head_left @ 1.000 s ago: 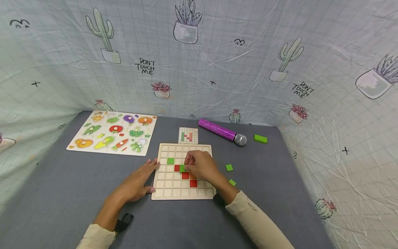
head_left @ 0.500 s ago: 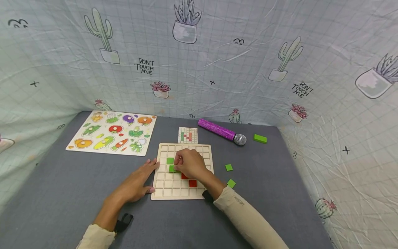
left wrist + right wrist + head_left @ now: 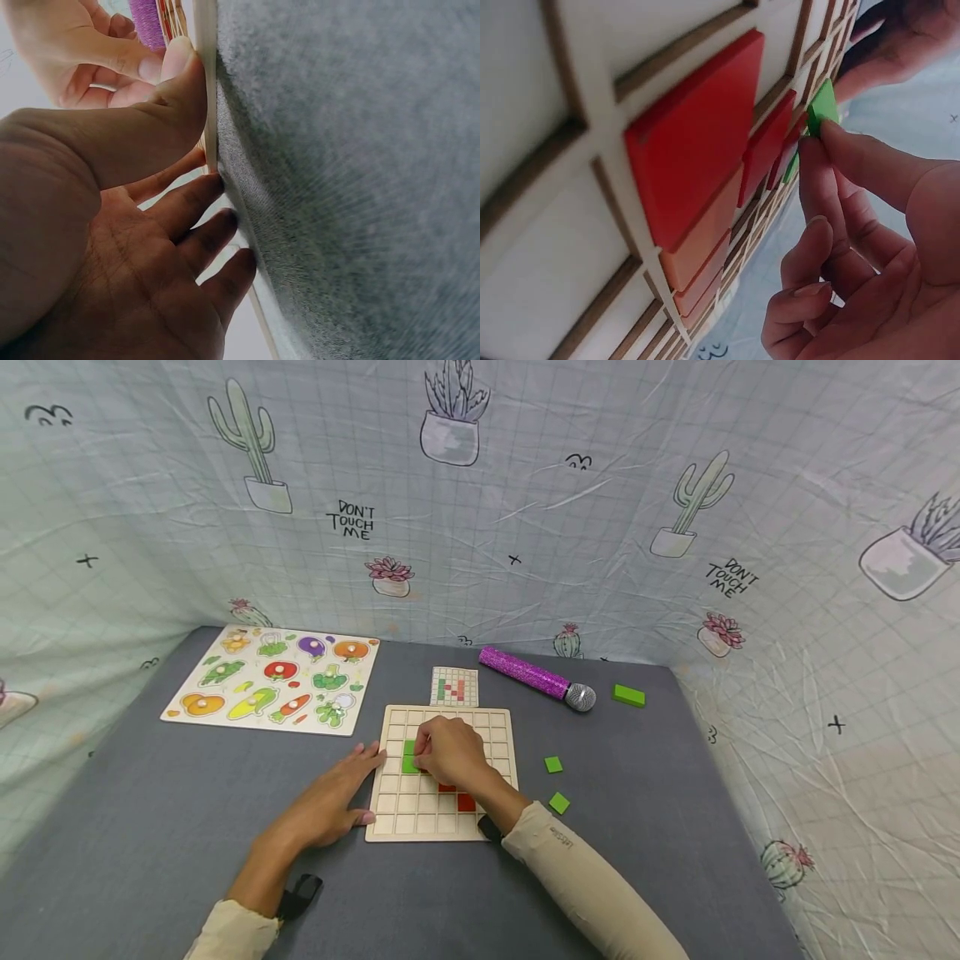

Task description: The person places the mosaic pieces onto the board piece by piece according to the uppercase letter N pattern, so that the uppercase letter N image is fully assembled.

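Your right hand has thumb and forefinger closed in a pinch on a green tile, the other fingers loosely bent; the tile is over the left part of the wooden grid board, next to a seated green tile. In the right wrist view the pinched tile looks tilted; whether it touches the board, you cannot tell. Your left hand has its fingers extended and spread, fingertips and thumb touching the board's left edge. Red tiles run diagonally across the grid, orange tiles beside them. A pattern card lies just beyond the board. To the right on the grey table lie two loose tiles and, farther off, a green block. A purple microphone lies behind the board, a vegetable puzzle at far left.
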The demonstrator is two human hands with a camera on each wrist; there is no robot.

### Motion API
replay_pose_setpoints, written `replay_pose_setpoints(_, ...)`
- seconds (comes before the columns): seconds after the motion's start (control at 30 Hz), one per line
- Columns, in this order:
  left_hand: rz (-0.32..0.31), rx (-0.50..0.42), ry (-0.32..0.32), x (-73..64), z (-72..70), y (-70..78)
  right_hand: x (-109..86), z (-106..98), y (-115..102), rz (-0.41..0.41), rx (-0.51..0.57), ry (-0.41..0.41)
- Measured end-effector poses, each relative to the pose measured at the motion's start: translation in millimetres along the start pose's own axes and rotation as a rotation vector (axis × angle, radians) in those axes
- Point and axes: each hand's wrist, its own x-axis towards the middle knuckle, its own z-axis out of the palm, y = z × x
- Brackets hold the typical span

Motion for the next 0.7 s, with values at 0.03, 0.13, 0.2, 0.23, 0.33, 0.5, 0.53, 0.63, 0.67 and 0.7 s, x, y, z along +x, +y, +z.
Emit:
replay_pose_setpoints(0.03, 0.001, 0.0, 0.001, -0.1, 0.1, -0.2, 0.3, 0, 0, -0.001, -0.011, -0.002)
replay_pose_setpoints(0.13, 0.006, -0.005, 0.006, -0.5, 0.4, -0.4, 0.5, 1, 0, -0.003, -0.037, -0.007)
replay_pose_setpoints(0.2, 0.01, -0.006, 0.009, -0.8, 0.3, -0.5, 0.0, 2, 0, -0.009, -0.042, -0.01)
replay_pose_setpoints(0.23, 0.012, -0.005, 0.01, -0.8, 0.3, -0.3, -0.3, 2, 1, -0.016, -0.042, -0.01)
replay_pose_setpoints(0.33, 0.01, -0.001, 0.007, -0.7, 0.1, 0.1, -1.7, 1, 3, -0.038, -0.017, -0.015)
replay_pose_setpoints(0.5, -0.001, -0.003, -0.006, 0.0, 0.0, 0.2, -6.3, -3, 11, -0.087, 0.045, -0.053)
replay_pose_setpoints(0.53, -0.001, -0.005, -0.008, 0.2, 0.1, 0.1, -7.6, -4, 13, -0.097, 0.051, -0.06)
replay_pose_setpoints(0.63, -0.003, -0.008, -0.013, 0.2, 0.1, -0.5, -12.1, -7, 19, -0.128, 0.064, -0.066)
replay_pose_setpoints(0.67, -0.004, -0.008, -0.014, 0.0, 0.1, -0.7, -13.9, -9, 21, -0.132, 0.07, -0.065)
replay_pose_setpoints(0.7, -0.004, -0.008, -0.014, -0.1, 0.0, -1.0, -15.9, -11, 23, -0.132, 0.079, -0.064)
